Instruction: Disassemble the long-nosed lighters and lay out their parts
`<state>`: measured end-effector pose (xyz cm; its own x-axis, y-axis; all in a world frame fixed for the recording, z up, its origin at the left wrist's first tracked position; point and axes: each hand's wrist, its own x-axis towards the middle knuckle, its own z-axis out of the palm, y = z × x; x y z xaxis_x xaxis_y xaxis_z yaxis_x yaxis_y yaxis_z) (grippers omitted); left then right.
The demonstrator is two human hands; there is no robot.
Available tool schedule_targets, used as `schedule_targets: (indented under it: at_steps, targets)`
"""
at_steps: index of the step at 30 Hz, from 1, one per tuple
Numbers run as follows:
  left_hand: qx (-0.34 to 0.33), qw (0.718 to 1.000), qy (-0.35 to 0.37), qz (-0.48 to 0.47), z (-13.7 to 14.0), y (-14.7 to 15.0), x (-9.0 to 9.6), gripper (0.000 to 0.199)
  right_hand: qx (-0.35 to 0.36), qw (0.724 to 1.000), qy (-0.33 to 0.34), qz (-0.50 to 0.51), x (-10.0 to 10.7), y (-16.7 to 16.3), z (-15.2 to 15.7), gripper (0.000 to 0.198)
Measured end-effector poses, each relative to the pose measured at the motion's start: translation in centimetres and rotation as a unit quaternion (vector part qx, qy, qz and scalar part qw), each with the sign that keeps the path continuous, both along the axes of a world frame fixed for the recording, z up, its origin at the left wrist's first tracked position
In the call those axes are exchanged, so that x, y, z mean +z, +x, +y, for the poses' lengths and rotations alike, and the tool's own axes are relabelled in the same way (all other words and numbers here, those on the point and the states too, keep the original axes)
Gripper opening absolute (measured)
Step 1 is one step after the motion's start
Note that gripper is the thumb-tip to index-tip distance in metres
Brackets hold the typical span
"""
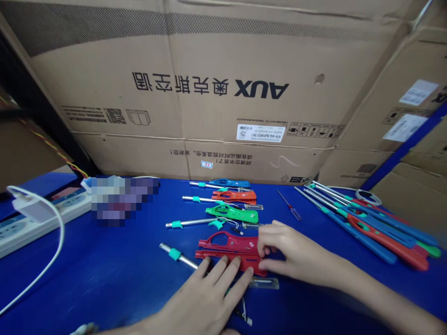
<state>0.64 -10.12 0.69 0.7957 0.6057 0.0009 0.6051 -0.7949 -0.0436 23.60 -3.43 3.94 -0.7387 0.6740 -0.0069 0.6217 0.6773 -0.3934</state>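
Two red lighter casing halves (232, 242) lie side by side on the blue table. My left hand (213, 293) rests palm down, fingers spread, its fingertips on the nearer half. At their right end my right hand (289, 251) has curled fingers and thumb pinching the red casing's edge. Partly under my left hand is a metal tube (186, 262) with a teal collar. Beside it lie a transparent fuel tank (267, 283) and a thin wire with a small connector (248, 321). My left palm hides some of these parts.
Behind are disassembled lighters with green (237, 214), orange (240, 196) and blue (230, 183) casings. A screwdriver (293, 211) lies right of them, near several assembled lighters (377, 223). At left is a power strip (66, 203) with a white cable (60, 246). A large cardboard box (209, 116) stands behind.
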Motion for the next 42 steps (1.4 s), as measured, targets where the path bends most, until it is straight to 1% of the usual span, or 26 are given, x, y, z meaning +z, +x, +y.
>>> schedule_targets:
  at_steps: [2, 4, 7, 10, 13, 17, 22, 26, 31, 34, 38, 42]
  targets:
    - [0.002, 1.000, -0.009, 0.004, 0.2, 0.1, 0.9, 0.073, 0.033, 0.998, -0.039, -0.031, 0.3, -0.1, -0.6, 0.022]
    - [-0.001, 1.000, -0.020, -0.019, 0.5, 0.2, 1.8, 0.069, 0.046, 0.996, -0.050, -0.061, 0.2, -0.2, -1.0, 0.027]
    - [0.014, 0.996, -0.020, -0.081, 1.6, 0.3, 2.6, 0.048, 0.047, 0.994, -0.040, -0.092, -0.4, -0.4, -1.4, 0.027]
    - [0.027, 0.995, 0.006, -0.097, 3.7, 0.6, 2.8, 0.022, 0.052, 0.992, -0.044, -0.111, -0.6, -0.4, -1.4, 0.025]
    - [0.013, 0.996, 0.038, -0.082, 6.0, 0.9, 2.3, 0.013, 0.049, 0.988, -0.053, -0.133, -0.3, -0.2, -1.4, 0.022]
    - [-0.023, 0.995, 0.057, -0.073, 7.8, 1.6, 1.6, 0.008, 0.038, 0.985, -0.054, -0.160, 0.2, 0.3, -1.1, 0.019]
    - [-0.050, 0.993, 0.059, -0.086, 8.2, 2.5, 1.2, 0.008, 0.026, 0.983, -0.051, -0.176, 0.7, 0.6, -0.5, 0.018]
    - [-0.078, 0.989, 0.096, -0.077, 9.0, 3.3, 0.6, 0.006, 0.015, 0.979, -0.048, -0.195, 1.1, 0.7, -0.4, 0.018]
    - [-0.110, 0.983, 0.138, -0.060, 10.3, 4.3, 0.1, 0.014, 0.031, 0.980, -0.044, -0.189, 1.0, 1.1, -0.2, 0.020]
    - [-0.129, 0.979, 0.152, -0.052, 10.5, 4.6, 0.3, 0.016, 0.030, 0.980, -0.040, -0.191, 1.3, 1.3, -0.3, 0.018]
    - [-0.155, 0.971, 0.178, -0.030, 10.5, 5.0, 1.0, 0.019, 0.019, 0.982, -0.039, -0.182, 2.3, 1.5, -0.4, 0.017]
    - [-0.198, 0.961, 0.195, 0.001, 10.8, 5.1, 1.5, 0.015, 0.009, 0.987, -0.041, -0.153, 2.8, 2.1, -0.1, 0.018]
